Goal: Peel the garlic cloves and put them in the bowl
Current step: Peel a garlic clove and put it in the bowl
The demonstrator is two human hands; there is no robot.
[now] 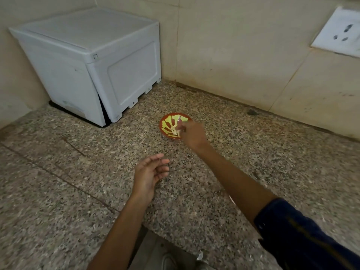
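Observation:
A small red bowl (167, 123) with a yellow-green pattern stands on the speckled granite counter (253, 152), near the back corner. My right hand (191, 133) reaches over the bowl's right rim, fingers bunched and pointing into it. Whether they pinch a garlic clove is too blurred to tell. A pale strip, maybe peel or pattern, shows at the fingertips. My left hand (150, 174) hovers over the counter nearer to me, palm turned up, fingers loosely curled and holding nothing.
A white plastic box (93, 63) fills the back left corner. Beige wall tiles (243, 55) rise behind the counter, with a white socket plate (339, 34) at the upper right. The counter's front edge (175, 238) runs below my forearms, with floor beneath.

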